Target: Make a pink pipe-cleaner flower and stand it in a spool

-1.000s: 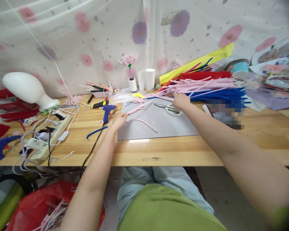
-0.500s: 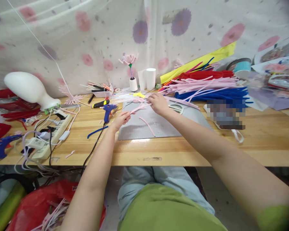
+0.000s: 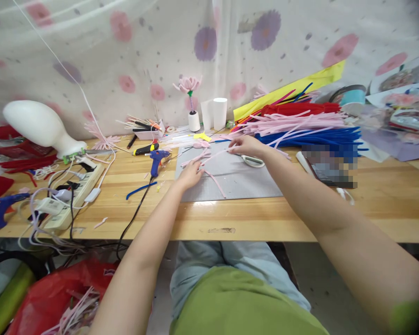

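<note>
A pink pipe cleaner [image 3: 214,157] stretches between my two hands over the grey mat [image 3: 237,186]. My right hand [image 3: 247,145] pinches its right end. Low at the mat's left side, my left hand [image 3: 191,175] has its fingers closed at the other end; its fingertips are partly hidden. Just beyond it lie bent pink pipe cleaner pieces [image 3: 199,155]. A loose pink strip [image 3: 215,184] curves across the mat to the right of my left hand. Scissors [image 3: 253,161] with pale handles rest below my right hand.
A blue glue gun [image 3: 157,160] stands left of the mat, its cord running off the table edge. Bundles of pink pipe cleaners [image 3: 293,123] and blue ones [image 3: 314,139] lie back right. A pink flower [image 3: 188,85] stands behind. A power strip [image 3: 77,197] is left.
My left hand has moved right and down onto the mat, and the bent pink pieces now lie beyond it. My right hand has shifted right, with a pink pipe cleaner drawn out between the hands.
</note>
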The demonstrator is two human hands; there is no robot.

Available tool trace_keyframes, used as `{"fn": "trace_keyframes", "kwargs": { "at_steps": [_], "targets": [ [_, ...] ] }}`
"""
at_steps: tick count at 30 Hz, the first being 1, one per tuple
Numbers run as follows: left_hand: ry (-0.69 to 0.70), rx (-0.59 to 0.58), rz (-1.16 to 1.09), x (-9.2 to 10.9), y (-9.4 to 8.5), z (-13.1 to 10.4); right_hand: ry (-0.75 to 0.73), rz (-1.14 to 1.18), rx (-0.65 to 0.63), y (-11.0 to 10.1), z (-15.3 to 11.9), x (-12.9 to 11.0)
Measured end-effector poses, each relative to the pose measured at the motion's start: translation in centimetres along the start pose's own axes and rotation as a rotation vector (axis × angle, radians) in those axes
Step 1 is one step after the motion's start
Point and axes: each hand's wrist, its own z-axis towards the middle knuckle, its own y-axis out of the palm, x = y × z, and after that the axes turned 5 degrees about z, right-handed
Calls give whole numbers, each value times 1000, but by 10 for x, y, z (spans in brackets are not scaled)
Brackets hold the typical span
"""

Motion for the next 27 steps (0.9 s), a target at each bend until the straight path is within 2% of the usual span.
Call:
{"fn": "trace_keyframes", "kwargs": {
  "at_steps": [2,4,7,9,13,17,18,20,23,25,27],
  "targets": [
    [72,-5,25,-1,2,5,-38,-24,-190,-15,-8,15],
    [171,-3,58,-2,3,10,-42,-22,-295,-26,-16,27],
    [301,-51,126,0,5,16,3,-32,-277,-32,-23,37],
    [304,-85,179,3,6,18,18,-43,-248,-30,-24,39],
    [151,-53,252,4,2,13,20,-75,-212,-21,-27,37],
    [-95,-57,281,-16,-19,0,24,49,-54,-22,-33,39],
    [-168,-20,301,-23,-26,-2,10,99,-60,-22,-35,40],
    [-287,147,293,-37,-38,-3,-13,126,-138,-21,-36,42],
    [-366,304,120,-51,-47,6,-17,-8,-296,-12,-30,41],
    [-391,304,-9,-54,-46,15,-47,-90,-301,-1,-22,36],
    [-416,240,-80,-52,-42,25,-90,-106,-192,12,-12,27]
  ]
}}
